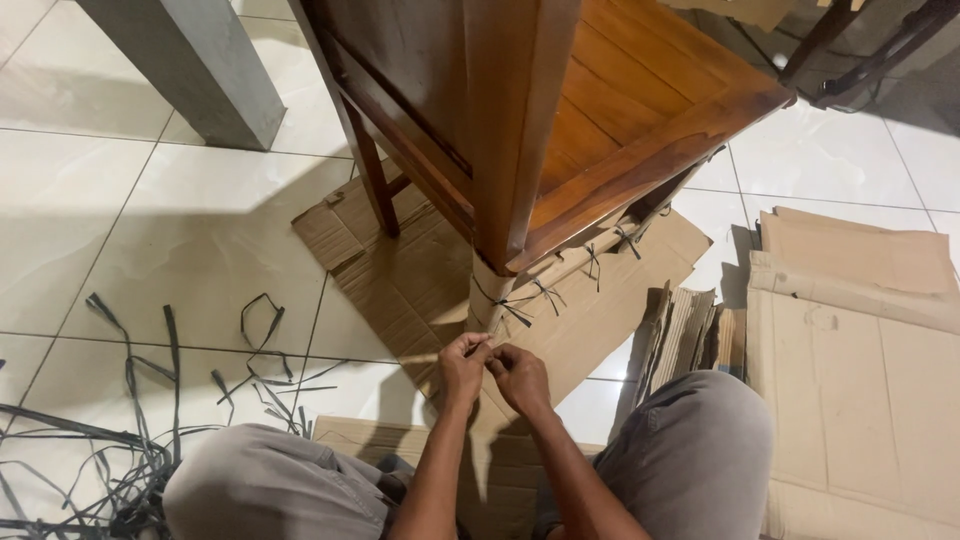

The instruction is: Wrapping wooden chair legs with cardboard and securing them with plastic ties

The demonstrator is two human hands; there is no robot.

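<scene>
Fingers of left hand (463, 362) and right hand (518, 375) pinch strap at cardboard-wrapped table leg (488, 295); both clenched

Whatever the hands (492, 370) pinch, hidden by fingers; wooden table (560, 120) cut by top edge

We seem to be in a furniture packing room or workshop. We see a brown wooden table (600, 110) on a white tile floor (120, 230), flat cardboard sheets (860, 380) and a pile of cut black straps (120, 440).
</scene>
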